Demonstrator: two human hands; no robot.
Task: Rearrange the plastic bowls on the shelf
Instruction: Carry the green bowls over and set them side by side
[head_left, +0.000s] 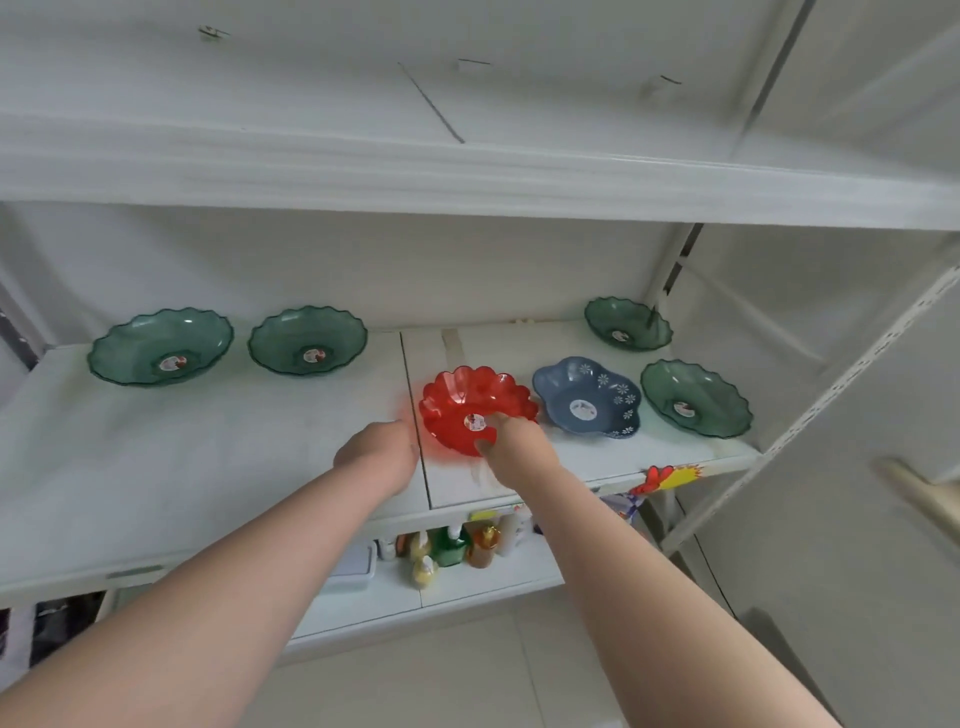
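On the middle white shelf (218, 467), near its front edge and just right of the seam between the two boards, a translucent red plastic bowl with a scalloped rim (470, 402) is tilted up toward the camera and is blurred at its left edge. It is gripped by the right hand (511, 441), thumb pressed inside near the round sticker and fingers hidden beneath the near rim. The left hand (376, 452) is held just beside the bowl's left rim; whether it is touching or closed on anything cannot be told, since its fingers are turned away. A blue flower-shaped plastic bowl with white daisy prints (587, 397) sits just beside the red one on the right, with a green fluted translucent bowl (696, 397) beyond it and another (628, 323) behind. Two larger green fluted bowls (161, 345) (307, 340) stand well apart at the back left. The main risk is judged to be a slip — the pinch is taken at one rim only, so the light, smooth bowl could be twisted out and dropped over the front edge onto the bottles (457, 545) on the lower shelf. The blue bowl could also be knocked if the red one is swung rightward — a lift clear of the shelf would be safer.
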